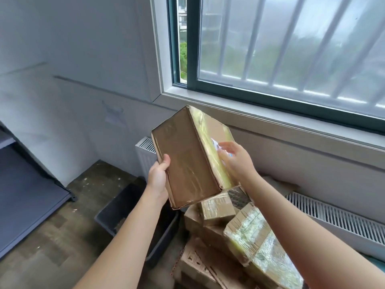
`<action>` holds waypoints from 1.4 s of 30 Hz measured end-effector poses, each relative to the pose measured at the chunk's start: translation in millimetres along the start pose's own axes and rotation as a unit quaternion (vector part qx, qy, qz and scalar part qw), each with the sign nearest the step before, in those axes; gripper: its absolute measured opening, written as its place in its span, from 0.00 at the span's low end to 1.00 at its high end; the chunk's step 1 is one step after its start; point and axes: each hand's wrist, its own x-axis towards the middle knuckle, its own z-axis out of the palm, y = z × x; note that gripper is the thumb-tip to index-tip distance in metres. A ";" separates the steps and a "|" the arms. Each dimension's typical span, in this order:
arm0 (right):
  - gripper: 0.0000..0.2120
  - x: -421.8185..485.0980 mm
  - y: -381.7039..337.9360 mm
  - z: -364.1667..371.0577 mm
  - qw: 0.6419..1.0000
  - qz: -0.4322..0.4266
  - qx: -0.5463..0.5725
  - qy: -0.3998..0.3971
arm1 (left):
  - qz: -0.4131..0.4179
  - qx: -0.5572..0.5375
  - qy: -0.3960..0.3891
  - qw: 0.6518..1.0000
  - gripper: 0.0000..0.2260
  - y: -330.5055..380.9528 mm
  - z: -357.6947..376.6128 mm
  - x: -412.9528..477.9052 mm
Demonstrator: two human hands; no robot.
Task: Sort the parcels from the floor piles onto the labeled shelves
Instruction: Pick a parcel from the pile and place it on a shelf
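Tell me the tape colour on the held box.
Translucent yellowish tape on the brown box; head view.

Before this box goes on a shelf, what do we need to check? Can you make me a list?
1. Box lifted off the pile: ok, it is in the air above it.
2. Left hand has a hold: ok, it grips the box's lower left edge.
3. Right hand helps: ok, it rests flat on the taped side.
4. Label readable: cannot tell, the right hand covers part of it.
5. Right shelf known: cannot tell, no shelf labels show.
6. Way to the shelf: not ok, a dark bin sits on the floor between.
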 end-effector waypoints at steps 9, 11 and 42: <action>0.34 1.6 34.7 -32.4 0.980 0.151 -0.118 0.053 | -0.057 -0.036 -0.068 0.995 0.14 -6.8 1.6 1.6; 0.35 -1.5 37.0 -42.8 0.973 0.162 -0.154 0.059 | -0.073 -0.049 -0.070 0.994 0.17 -7.8 -1.2 7.0; 0.15 -11.4 6.1 -18.3 0.860 0.239 0.444 0.084 | 0.087 -0.035 -0.030 0.995 0.16 38.1 -24.0 32.6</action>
